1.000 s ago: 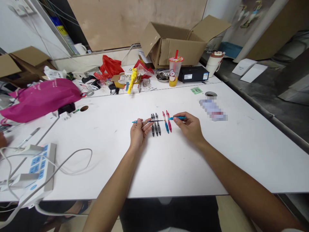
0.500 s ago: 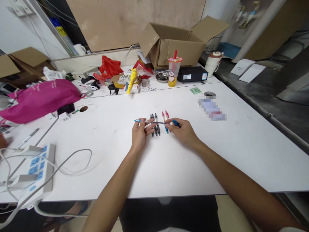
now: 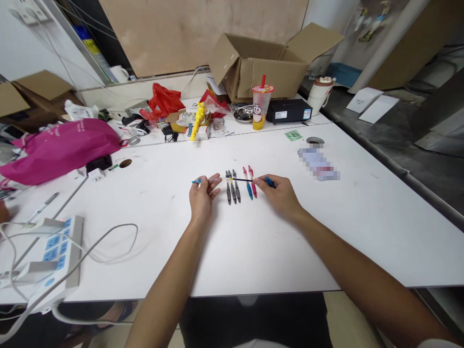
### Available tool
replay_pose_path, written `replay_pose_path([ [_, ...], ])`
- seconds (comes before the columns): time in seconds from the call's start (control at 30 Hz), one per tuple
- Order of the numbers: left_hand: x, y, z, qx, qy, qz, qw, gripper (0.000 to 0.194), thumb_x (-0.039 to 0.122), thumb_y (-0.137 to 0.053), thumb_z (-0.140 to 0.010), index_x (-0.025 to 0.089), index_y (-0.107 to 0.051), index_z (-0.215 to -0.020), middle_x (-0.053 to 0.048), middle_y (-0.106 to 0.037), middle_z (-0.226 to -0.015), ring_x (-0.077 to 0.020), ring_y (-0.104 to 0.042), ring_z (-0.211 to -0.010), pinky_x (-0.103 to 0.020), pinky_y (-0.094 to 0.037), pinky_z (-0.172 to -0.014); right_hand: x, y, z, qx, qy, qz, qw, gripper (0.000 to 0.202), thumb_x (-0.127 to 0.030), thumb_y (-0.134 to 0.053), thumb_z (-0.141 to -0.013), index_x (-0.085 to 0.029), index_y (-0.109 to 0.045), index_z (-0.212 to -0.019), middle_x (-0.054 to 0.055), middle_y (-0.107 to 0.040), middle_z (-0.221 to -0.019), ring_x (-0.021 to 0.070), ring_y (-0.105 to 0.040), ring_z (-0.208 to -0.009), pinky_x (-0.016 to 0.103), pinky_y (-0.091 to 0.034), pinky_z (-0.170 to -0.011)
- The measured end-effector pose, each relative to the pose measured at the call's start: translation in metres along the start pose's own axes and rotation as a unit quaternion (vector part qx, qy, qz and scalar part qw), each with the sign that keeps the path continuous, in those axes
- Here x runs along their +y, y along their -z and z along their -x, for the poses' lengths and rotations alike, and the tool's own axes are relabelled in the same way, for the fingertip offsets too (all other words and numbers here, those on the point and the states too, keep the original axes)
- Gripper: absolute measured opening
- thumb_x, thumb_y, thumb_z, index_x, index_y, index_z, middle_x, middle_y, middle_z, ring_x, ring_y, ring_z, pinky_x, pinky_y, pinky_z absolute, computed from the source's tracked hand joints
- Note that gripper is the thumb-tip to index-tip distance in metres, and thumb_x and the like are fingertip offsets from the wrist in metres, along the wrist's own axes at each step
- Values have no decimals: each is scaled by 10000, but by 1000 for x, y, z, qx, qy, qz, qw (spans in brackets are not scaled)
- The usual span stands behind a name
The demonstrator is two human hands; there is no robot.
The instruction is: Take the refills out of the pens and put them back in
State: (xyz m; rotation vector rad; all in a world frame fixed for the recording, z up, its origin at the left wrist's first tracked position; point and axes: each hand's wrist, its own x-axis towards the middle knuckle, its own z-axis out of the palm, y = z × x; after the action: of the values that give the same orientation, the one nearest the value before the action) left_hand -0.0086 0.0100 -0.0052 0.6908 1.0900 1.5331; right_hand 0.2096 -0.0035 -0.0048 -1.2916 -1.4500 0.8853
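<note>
My left hand (image 3: 203, 195) pinches a clear pen barrel with a blue end (image 3: 196, 181), held sideways above the white table. Between thumb and fingertips my right hand (image 3: 277, 193) grips the end of a thin dark refill (image 3: 242, 180), and a blue pen part (image 3: 269, 181) is tucked in the same hand. The refill's other end reaches towards the barrel. Beneath it lie several grey-black pens (image 3: 233, 191) side by side. Two pens with pink tops lie to their right, one with a blue grip (image 3: 250, 190), the other with a pink grip (image 3: 254, 190).
A power strip (image 3: 63, 256) with looping cables lies at the left, below a magenta bag (image 3: 65, 150). Along the back stand a drink cup (image 3: 260, 108), a black box (image 3: 289, 111) and an open carton (image 3: 271, 72). A tape roll (image 3: 315, 140) lies right.
My left hand has moved left with the clear barrel, away from my right hand. More of the dark refill now shows between the hands, and the pens below are less covered.
</note>
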Motion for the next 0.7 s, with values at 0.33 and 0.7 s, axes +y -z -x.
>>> replay_pose_path([
  [0.33,-3,-5,4,-36,15,-2,999,284,397,-719,-909,178,-557,-991,-138,-748,-1167,-181,-767,-948,-206,-582,-673,2,-1,0,-19,6,11,1000,446,-622,-637,-874,-204,-666,-722,-25,-440,-609,137,-376,-588,299,-318,-553],
  [0.7,-9,-10,10,-93,66,-17,993,267,401,-693,-927,188,-536,-966,-127,-756,-1107,-196,-783,-871,-192,-568,-575,0,-2,4,-77,0,-19,997,488,-629,-454,-979,-212,-693,-898,-37,-434,-622,135,-392,-571,300,-344,-578],
])
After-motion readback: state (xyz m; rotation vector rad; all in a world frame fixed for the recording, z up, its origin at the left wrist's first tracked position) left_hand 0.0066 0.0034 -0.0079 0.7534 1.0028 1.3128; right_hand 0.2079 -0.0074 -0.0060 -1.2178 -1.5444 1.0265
